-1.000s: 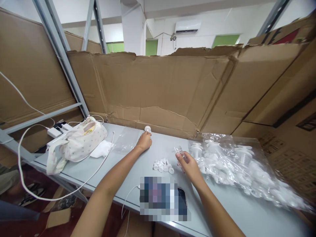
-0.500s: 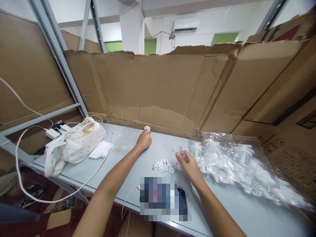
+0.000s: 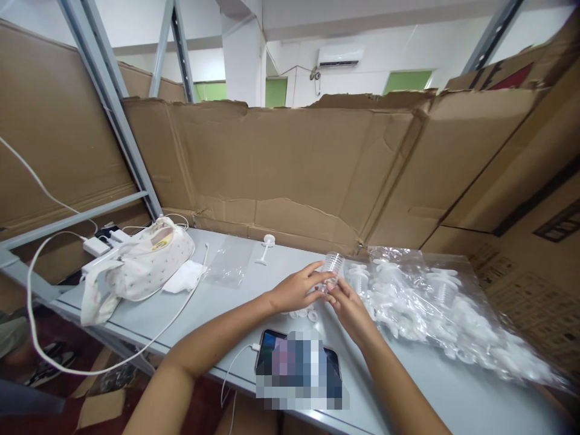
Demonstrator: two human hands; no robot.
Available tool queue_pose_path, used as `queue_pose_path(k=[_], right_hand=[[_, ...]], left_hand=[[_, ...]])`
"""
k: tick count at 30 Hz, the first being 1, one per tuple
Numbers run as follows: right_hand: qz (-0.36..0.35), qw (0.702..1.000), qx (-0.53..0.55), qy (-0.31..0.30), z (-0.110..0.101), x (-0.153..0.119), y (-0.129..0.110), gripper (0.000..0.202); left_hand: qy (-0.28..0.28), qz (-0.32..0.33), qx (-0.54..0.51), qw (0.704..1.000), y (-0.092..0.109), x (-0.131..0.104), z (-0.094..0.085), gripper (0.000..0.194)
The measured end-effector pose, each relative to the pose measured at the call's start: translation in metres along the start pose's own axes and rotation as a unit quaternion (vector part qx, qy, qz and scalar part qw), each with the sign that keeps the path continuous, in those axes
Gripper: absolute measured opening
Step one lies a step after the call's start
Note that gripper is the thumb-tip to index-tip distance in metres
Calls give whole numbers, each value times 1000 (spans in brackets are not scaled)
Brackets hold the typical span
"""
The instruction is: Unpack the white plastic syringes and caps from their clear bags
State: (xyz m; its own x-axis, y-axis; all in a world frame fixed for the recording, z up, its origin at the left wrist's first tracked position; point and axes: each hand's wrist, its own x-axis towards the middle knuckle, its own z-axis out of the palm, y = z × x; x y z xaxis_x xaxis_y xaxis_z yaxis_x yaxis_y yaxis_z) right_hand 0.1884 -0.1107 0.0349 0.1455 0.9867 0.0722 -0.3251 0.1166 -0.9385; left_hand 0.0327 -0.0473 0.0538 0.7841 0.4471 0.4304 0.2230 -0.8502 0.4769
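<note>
Behind the counter (image 3: 421, 386), tall brown cardboard panels (image 3: 281, 157) wall off the back, top edge torn. Counter itself is pale grey, runs full width. Grey metal frame (image 3: 122, 127) stands at the left end. Air conditioner (image 3: 339, 55) high on the white wall beyond.

Right side of counter: clear plastic bags (image 3: 403, 302) full of white parts, flanged and ribbed pieces showing through the film. Left side: pale patterned cloth bag (image 3: 151, 266) with its strap toward the front edge; white cable (image 3: 34, 326) loops past it. Flat clear bag (image 3: 229, 260) lies right of that, white crumpled wad (image 3: 183, 278) between the two.

Front edge, middle: phone (image 3: 267, 345), cable plugged in, mostly pixelated; can't tell if it's one device or two.

Left hand (image 3: 299, 290) and right hand (image 3: 348, 302) meet over the middle of the counter. Both gripping one clear ribbed cylinder (image 3: 332, 263), tilted: left fingers across its side, right thumb and fingers at its lower end. Exact right fingertip contact partly hidden.

White spool-like piece (image 3: 266, 249), two discs on a thin stem, sits near the back panel, clear of both hands. Small white caps (image 3: 312, 315) in a pile just below the left hand, partly covered by it.
</note>
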Motion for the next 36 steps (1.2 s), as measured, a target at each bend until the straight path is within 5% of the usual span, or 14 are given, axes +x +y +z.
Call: queue_pose_path(k=[8,13,17,20,23,28,32,36], right_hand=[[10,995,-87,41,-5,3,13,61],[-42,979,-164,115,-9,6,20,78],[-105,948,-273,126,-12,7,23,74],[-181,900,-375,130,-15,6,17,67],[-246,805,-517,154,-23,6,-1,63],[-135,667,-681,271,-53,9,-50,61],[-48,630,-698,337,-89,12,-75,64],[-1,629,-697,344,-119,18,-84,64]], left_hand=[[38,-50,-77,995,-5,5,6,48],[99,-108,-8,989,-43,14,5,47],[55,-196,121,972,-79,17,-2,50],[15,-228,170,959,-96,16,-2,50],[-1,-240,175,955,-103,17,2,50],[0,-250,162,955,-105,24,5,56],[1,-247,149,958,-106,27,5,56],[7,-244,153,958,-101,26,6,57]])
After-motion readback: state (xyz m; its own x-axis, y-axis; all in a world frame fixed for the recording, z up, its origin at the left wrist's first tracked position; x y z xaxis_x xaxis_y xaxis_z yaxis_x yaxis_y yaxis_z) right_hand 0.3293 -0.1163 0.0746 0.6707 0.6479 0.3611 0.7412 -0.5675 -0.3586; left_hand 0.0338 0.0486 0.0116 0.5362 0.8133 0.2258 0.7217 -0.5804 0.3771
